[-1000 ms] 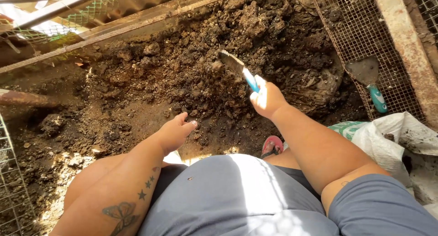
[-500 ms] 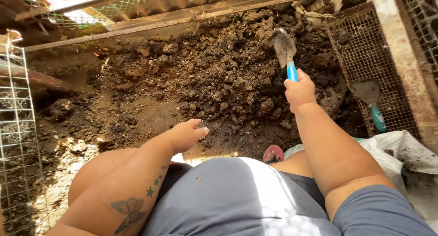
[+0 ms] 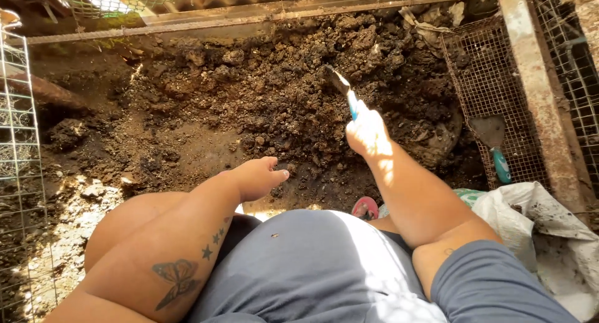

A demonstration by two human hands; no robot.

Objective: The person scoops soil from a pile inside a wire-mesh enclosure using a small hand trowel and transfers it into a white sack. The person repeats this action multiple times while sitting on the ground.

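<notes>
Right hand (image 3: 367,134) is wrapped tight around the blue handle of a small trowel (image 3: 345,93), blade stuck into the clumpy soil pile (image 3: 281,92). Left hand (image 3: 259,176) just hangs loose and empty above the dirt. A second trowel (image 3: 493,142) leans on the wire mesh panel (image 3: 480,61).

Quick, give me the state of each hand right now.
Left hand: open, empty, hovering above the soil.
Right hand: closed on the blue-handled trowel, blade in the soil.
</notes>
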